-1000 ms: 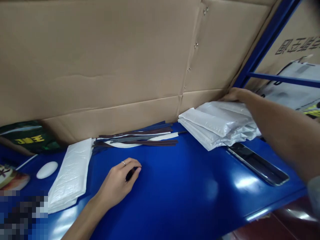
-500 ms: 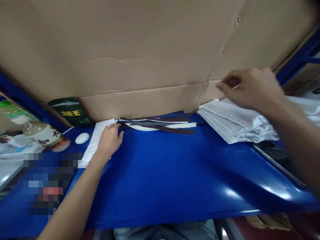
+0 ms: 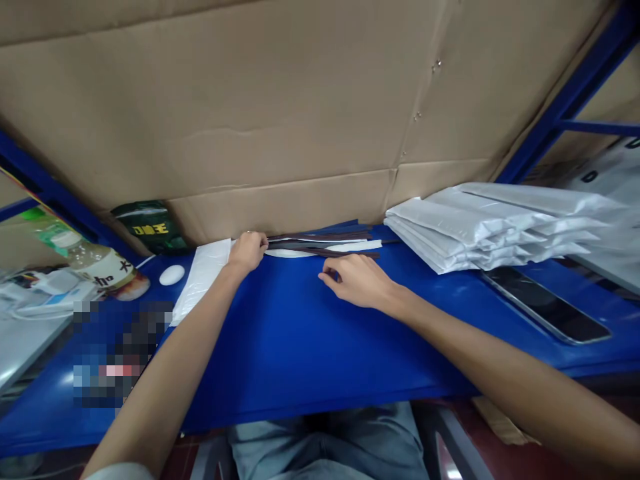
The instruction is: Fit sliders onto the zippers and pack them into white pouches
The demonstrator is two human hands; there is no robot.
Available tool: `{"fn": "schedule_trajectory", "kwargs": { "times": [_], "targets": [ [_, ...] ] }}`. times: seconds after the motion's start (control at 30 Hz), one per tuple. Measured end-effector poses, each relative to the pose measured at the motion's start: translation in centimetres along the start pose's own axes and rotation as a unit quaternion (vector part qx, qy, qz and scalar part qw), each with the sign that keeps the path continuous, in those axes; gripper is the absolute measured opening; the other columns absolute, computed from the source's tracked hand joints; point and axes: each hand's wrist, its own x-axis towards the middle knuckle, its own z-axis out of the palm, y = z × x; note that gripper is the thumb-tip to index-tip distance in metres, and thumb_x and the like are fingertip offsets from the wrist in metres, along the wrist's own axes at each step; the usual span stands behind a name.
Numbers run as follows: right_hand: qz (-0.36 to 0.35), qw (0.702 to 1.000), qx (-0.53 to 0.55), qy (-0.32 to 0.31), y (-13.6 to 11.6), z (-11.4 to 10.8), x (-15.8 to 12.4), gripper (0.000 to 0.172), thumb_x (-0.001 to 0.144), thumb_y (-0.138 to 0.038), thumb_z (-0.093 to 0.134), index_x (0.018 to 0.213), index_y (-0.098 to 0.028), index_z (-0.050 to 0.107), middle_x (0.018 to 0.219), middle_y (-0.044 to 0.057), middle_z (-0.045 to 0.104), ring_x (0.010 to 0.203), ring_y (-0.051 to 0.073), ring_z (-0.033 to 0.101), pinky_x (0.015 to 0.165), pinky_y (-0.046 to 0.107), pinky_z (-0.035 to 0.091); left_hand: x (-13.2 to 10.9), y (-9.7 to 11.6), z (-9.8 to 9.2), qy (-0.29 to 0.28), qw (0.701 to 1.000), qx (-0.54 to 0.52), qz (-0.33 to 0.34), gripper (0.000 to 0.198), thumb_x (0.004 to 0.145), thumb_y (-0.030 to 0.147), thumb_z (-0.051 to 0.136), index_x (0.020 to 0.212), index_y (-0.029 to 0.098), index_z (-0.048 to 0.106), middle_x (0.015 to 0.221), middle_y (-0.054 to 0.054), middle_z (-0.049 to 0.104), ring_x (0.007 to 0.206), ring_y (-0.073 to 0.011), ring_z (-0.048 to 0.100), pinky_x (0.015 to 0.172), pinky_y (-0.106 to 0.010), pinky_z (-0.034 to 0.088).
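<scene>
Along the back of the table lies a bundle of long flat strips (image 3: 325,244) in brown, white, grey and dark blue. My left hand (image 3: 249,251), a ring on one finger, is at their left end with its fingers curled down on them. It also overlaps the edge of a white plastic packet (image 3: 203,273) lying to its left. Just in front of the strips' right end hovers my right hand (image 3: 357,280). Its thumb and forefinger curl together in a loose pinch, with nothing visible between them.
White packets (image 3: 470,230) are stacked at the right, beside a dark phone (image 3: 547,303). At the left are a drink bottle (image 3: 103,267), a white oval object (image 3: 171,275) and a dark green pouch (image 3: 150,227). A cardboard wall (image 3: 280,100) backs the blue table (image 3: 300,347).
My right hand has come down and left from above the white packets to the strips. My left hand has shifted slightly right, its fingers now curled. The view has tilted a little.
</scene>
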Motion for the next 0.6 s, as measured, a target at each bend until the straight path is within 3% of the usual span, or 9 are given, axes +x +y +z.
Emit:
{"fn": "schedule_trajectory", "kwargs": {
  "times": [0.13, 0.23, 0.33, 0.4, 0.5, 0.6],
  "targets": [
    [-0.006, 1.0, 0.018, -0.001, 0.4, 0.4, -0.2, 0.023, 0.105, -0.039, 0.061, 0.1, -0.024, 0.077, 0.083, 0.005, 0.077, 0.074, 0.023, 0.072, 0.061, 0.032, 0.041, -0.8, 0.3, -0.4, 0.037, 0.999, -0.011, 0.004, 0.02, 0.104, 0.021, 0.056, 0.109, 0.015, 0.075, 0.111, -0.016, 0.077, 0.102, -0.0268, 0.071, 0.096, -0.039, 0.053],
    [-0.024, 0.998, 0.057, 0.034, 0.5, 0.5, -0.3, 0.021, 0.105, -0.036, 0.06, 0.111, -0.023, 0.076, 0.098, 0.006, 0.08, 0.083, 0.023, 0.074, 0.071, 0.034, 0.049, -2.5, 1.6, -1.5, 0.083, 0.995, -0.046, 0.01, 0.025, 0.11, 0.023, 0.047, 0.121, 0.014, 0.067, 0.11, -0.016, 0.077, 0.097, -0.0252, 0.072, 0.09, -0.037, 0.053],
    [-0.049, 0.988, 0.13, 0.072, -0.1, 0.5, -0.3, 0.025, 0.106, -0.036, 0.059, 0.12, -0.022, 0.074, 0.114, 0.007, 0.08, 0.091, 0.022, 0.075, 0.083, 0.036, 0.055, -5.4, 4.1, -2.7, 0.13, 0.979, -0.144, 0.056, 0.019, 0.111, 0.028, 0.051, 0.117, 0.018, 0.065, 0.105, -0.01, 0.078, 0.086, -0.0203, 0.072, 0.082, -0.033, 0.054],
    [-0.051, 0.976, 0.198, 0.077, -0.7, 0.6, -0.3, 0.028, 0.106, -0.041, 0.061, 0.124, -0.022, 0.073, 0.117, 0.007, 0.08, 0.093, 0.022, 0.075, 0.086, 0.036, 0.056, -7.6, 6.3, -3.3, 0.129, 0.967, -0.197, 0.098, 0.015, 0.11, 0.03, 0.055, 0.113, 0.02, 0.067, 0.095, -0.004, 0.078, 0.081, -0.0175, 0.073, 0.081, -0.031, 0.055],
    [-0.046, 0.953, 0.295, 0.055, -1.6, 0.8, -0.4, 0.032, 0.105, -0.049, 0.064, 0.122, -0.025, 0.074, 0.113, 0.004, 0.081, 0.093, 0.02, 0.075, 0.083, 0.033, 0.056, -10.5, 9.2, -3.6, 0.119, 0.952, -0.242, 0.148, 0.012, 0.109, 0.029, 0.06, 0.112, 0.023, 0.069, 0.094, -0.001, 0.08, 0.083, -0.016, 0.076, 0.083, -0.029, 0.058],
    [-0.042, 0.934, 0.351, 0.043, -2.2, 0.9, -0.5, 0.027, 0.104, -0.049, 0.066, 0.107, -0.025, 0.079, 0.101, 0.0, 0.082, 0.09, 0.019, 0.075, 0.079, 0.031, 0.053, -11.9, 10.8, -3.3, 0.114, 0.938, -0.272, 0.183, 0.01, 0.108, 0.03, 0.063, 0.112, 0.024, 0.071, 0.101, 0.0, 0.082, 0.089, -0.0163, 0.078, 0.083, -0.029, 0.06]
  ]
}}
